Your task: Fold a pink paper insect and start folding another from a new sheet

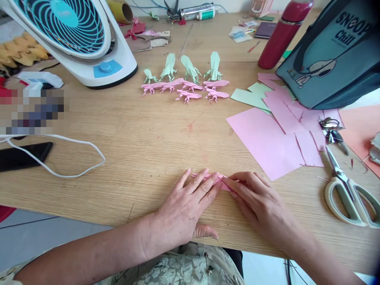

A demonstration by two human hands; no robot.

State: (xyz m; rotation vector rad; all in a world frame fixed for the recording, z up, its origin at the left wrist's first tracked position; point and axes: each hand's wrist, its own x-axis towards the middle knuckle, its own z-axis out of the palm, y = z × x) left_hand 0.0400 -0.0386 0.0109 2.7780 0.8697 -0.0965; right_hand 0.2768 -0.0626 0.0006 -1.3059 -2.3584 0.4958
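Both hands rest near the table's front edge on a small folded pink paper piece (221, 181). My left hand (190, 206) lies flat on it with fingers stretched out and pressing down. The fingers of my right hand (255, 198) are pressed together on the paper's right end, pinning it to the wood. Most of the paper is hidden under the fingers. Further back stand several finished folded figures, green ones (190, 68) in a row and pink ones (187, 89) in front of them.
Pink paper sheets (267, 138) and green sheets (249, 97) lie to the right, with keys (331, 130) and scissors (347, 190) beyond. A Snoopy bag (335, 55), a red bottle (282, 35), a desk fan (77, 35), a black phone (23, 155) and a white cable (74, 158) surround the wooden table (133, 138).
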